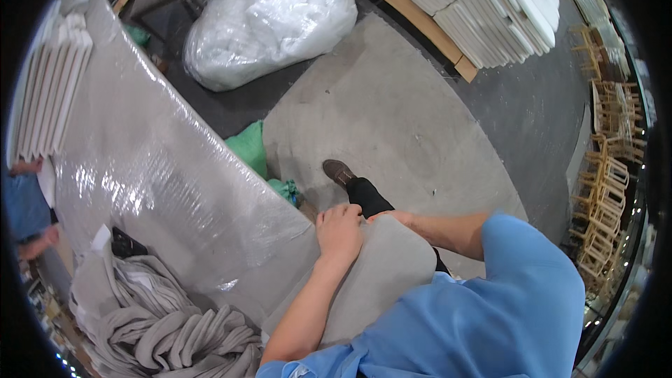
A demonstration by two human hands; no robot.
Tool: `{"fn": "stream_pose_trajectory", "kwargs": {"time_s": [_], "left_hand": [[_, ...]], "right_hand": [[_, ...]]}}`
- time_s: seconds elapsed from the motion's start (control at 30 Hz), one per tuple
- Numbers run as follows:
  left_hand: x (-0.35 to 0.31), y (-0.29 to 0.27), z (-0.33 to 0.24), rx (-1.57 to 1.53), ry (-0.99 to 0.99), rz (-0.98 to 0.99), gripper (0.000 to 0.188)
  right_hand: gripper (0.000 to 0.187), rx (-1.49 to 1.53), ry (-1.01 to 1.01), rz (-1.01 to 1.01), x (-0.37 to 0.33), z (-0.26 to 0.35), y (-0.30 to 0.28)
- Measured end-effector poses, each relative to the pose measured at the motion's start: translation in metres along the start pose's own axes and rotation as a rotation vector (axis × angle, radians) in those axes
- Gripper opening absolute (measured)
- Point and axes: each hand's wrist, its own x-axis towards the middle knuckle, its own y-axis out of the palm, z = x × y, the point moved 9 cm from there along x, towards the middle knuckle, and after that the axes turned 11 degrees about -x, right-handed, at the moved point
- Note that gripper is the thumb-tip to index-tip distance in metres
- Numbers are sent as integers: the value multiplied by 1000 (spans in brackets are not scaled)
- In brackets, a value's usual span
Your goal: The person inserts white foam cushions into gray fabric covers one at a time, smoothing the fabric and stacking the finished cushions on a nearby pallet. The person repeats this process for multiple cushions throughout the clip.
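A grey fabric-covered cushion [395, 259] rests against my body, its near part hidden by my blue shirt. My left hand [341, 232] lies at the cushion's far left corner with its fingers curled over the edge. Close beside it, my right hand [390, 216] grips the far edge from the other side; most of its fingers are hidden behind the cushion. The fingertips of both hands nearly meet there. To the left stands a table covered in shiny clear plastic film [175, 189], and the cushion's left side is next to its edge.
Crumpled grey fabric covers [175, 329] lie piled at the lower left. Stacked white foam pads [52, 91] and another person's hand [40, 243] are at the far left. Beyond are a plastic-wrapped bundle [273, 21], more white pads [483, 10], a green sack [248, 148] and wooden chair frames [603, 203].
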Motion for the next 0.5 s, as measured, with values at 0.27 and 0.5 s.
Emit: {"fn": "stream_pose_trajectory", "kwargs": {"time_s": [0.27,0.5], "left_hand": [[-38,3,-50,-646,247,-68,35],[-27,10,-60,-715,350,-114,35]], "right_hand": [[67,531,-388,-174,-94,83,23],[92,663,-382,-89,-72,65,35]]}}
